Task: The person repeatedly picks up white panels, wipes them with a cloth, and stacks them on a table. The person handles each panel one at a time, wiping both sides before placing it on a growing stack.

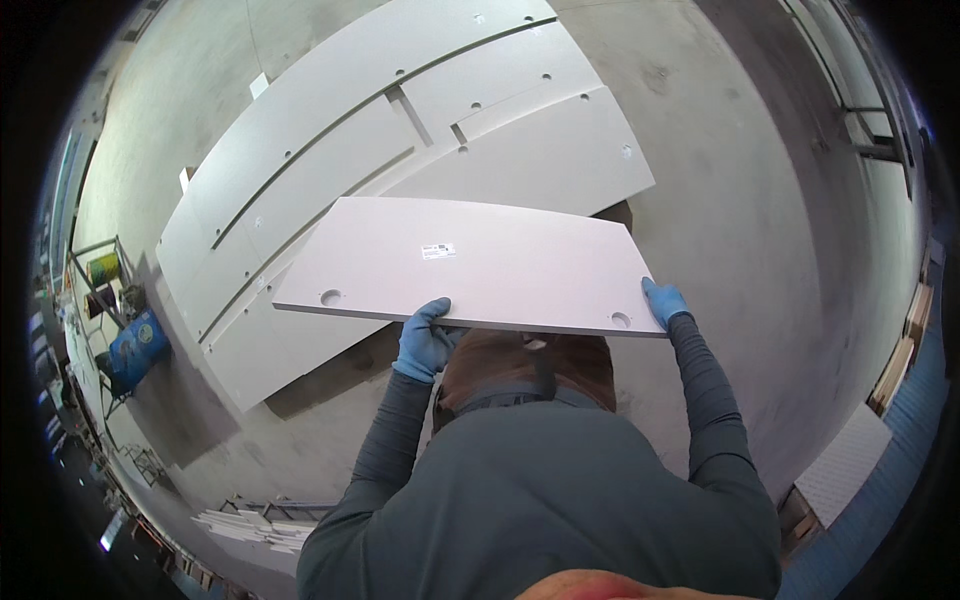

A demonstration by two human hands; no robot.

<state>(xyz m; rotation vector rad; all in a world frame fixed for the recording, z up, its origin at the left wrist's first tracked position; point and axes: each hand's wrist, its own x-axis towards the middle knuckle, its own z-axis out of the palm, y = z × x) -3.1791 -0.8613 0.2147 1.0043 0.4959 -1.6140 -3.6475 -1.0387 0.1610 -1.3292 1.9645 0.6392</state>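
A white furniture panel [517,262] is held level in front of my waist. It has a round bored recess near each end of its near edge and a small sticker [439,251] bearing writing. My left hand [426,341], in a blue glove, grips the near edge left of the middle, thumb on top. At the right end, my right hand [664,301], gloved the same way, holds the short side near the corner. The fingers beneath the panel are mostly hidden. Beyond it lies a broad layer of similar white panels [517,169], partly covered from view.
Concrete floor [712,225] surrounds the panels. On the left, a metal rack [94,247] carries spools, with a blue bag [139,349] below. White strips [259,529] lie stacked behind me at left. A white board [844,465] and wooden pieces [892,375] are at right.
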